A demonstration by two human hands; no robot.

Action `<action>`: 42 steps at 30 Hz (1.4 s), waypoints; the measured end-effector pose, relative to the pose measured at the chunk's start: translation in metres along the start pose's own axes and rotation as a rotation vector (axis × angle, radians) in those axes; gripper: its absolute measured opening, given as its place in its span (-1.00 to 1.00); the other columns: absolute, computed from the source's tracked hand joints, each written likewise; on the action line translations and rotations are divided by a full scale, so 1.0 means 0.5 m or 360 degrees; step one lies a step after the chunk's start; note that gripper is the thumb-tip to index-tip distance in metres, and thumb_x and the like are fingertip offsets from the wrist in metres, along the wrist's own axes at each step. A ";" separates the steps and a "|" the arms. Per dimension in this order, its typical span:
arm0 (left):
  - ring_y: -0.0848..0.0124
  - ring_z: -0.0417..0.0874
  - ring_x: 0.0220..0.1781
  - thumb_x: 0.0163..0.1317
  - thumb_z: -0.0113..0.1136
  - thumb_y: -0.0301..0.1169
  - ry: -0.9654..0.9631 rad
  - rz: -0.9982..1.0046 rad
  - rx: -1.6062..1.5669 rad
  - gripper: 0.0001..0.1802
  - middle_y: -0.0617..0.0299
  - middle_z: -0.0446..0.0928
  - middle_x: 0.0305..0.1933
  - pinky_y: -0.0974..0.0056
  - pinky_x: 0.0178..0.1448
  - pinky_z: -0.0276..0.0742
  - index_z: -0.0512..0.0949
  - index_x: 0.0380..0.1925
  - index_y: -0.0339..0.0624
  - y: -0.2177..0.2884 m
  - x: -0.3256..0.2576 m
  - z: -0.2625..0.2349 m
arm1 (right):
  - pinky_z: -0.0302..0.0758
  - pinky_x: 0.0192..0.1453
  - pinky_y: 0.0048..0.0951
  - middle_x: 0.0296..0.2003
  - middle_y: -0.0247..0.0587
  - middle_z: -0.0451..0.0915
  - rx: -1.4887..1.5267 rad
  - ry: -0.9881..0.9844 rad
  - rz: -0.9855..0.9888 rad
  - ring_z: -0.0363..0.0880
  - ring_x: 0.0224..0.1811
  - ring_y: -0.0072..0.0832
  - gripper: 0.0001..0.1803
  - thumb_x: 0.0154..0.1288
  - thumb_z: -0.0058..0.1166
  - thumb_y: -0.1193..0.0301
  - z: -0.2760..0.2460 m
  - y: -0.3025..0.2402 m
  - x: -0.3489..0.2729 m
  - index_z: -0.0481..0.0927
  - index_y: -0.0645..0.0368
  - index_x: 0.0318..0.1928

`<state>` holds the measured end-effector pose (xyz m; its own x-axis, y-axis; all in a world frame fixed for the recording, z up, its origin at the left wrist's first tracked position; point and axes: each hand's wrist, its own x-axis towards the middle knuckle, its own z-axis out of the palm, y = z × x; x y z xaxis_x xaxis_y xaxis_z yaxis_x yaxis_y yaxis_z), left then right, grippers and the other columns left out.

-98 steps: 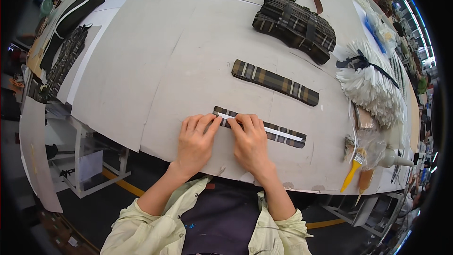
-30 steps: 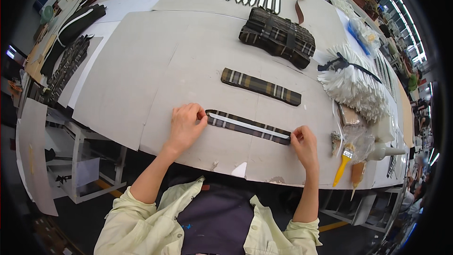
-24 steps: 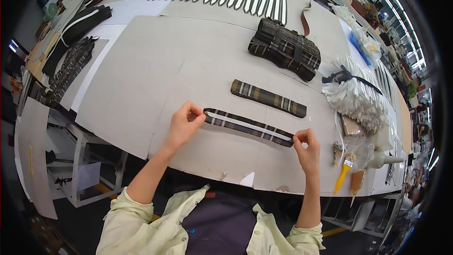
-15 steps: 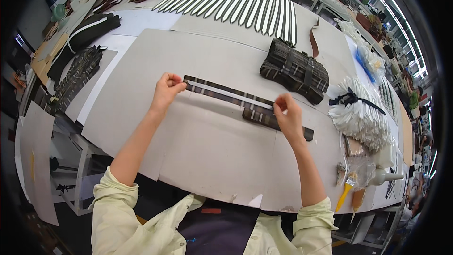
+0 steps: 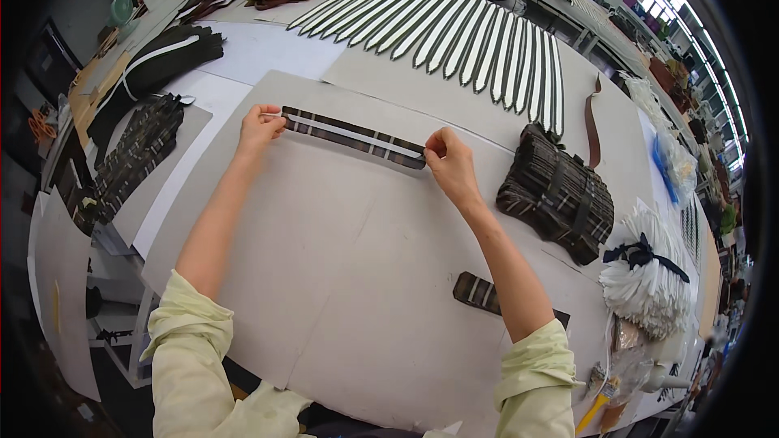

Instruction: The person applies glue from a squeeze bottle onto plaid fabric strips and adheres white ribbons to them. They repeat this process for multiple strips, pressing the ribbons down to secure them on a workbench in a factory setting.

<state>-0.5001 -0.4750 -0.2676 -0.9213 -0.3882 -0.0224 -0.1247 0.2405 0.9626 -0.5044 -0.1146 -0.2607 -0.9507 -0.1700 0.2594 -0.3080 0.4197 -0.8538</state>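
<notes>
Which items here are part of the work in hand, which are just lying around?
In hand:
- plaid strip with white band, held stretched at its ends
- left hand, pinching one end
- right hand, pinching the other end
- grey board beneath it

Lying about:
- row of finished strips
- plaid bundle
- single plaid strip
- bundle of white bands
- brown strap

Garment workshop, long cutting table (image 5: 341, 292), rows of fabric strips (image 5: 454, 32)
</notes>
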 end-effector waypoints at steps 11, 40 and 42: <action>0.52 0.61 -0.23 0.23 0.23 -0.47 0.0253 0.0021 -0.0181 -0.69 0.25 0.61 -0.27 0.39 -0.11 0.52 0.47 -0.03 -0.24 -0.047 -0.172 -0.253 | 0.51 -0.20 -0.36 -0.44 -0.16 0.59 0.0057 -0.0307 -0.0152 0.57 -0.36 -0.37 -0.90 0.17 0.12 0.58 0.189 -0.055 0.037 0.49 0.26 -0.30; 0.36 0.53 0.12 0.26 0.12 -0.60 0.0077 0.0750 0.0361 -0.74 0.19 0.51 0.11 0.32 0.00 0.52 0.61 -0.07 -0.15 0.101 -0.638 0.041 | 0.53 -0.18 -0.16 -0.39 -0.02 0.51 -0.1184 -0.0007 -0.0316 0.53 -0.24 -0.08 -0.97 0.00 0.04 0.63 -0.180 -0.025 -0.459 0.48 0.29 -0.47; 0.23 0.55 0.10 0.25 0.12 -0.59 -0.0369 0.0910 0.0316 -0.81 0.12 0.54 0.06 0.22 0.02 0.55 0.63 -0.17 -0.20 0.145 -0.692 0.154 | 0.52 -0.19 -0.16 -0.40 -0.02 0.51 -0.1121 -0.0042 -0.0270 0.53 -0.24 -0.08 -0.98 0.02 0.05 0.60 -0.177 -0.024 -0.452 0.48 0.30 -0.48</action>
<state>-0.2186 -0.2547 -0.2111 -0.9154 0.0468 0.3999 0.3639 0.5210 0.7721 -0.2893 -0.0025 -0.2693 -0.8894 -0.3013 0.3438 -0.4097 0.8589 -0.3073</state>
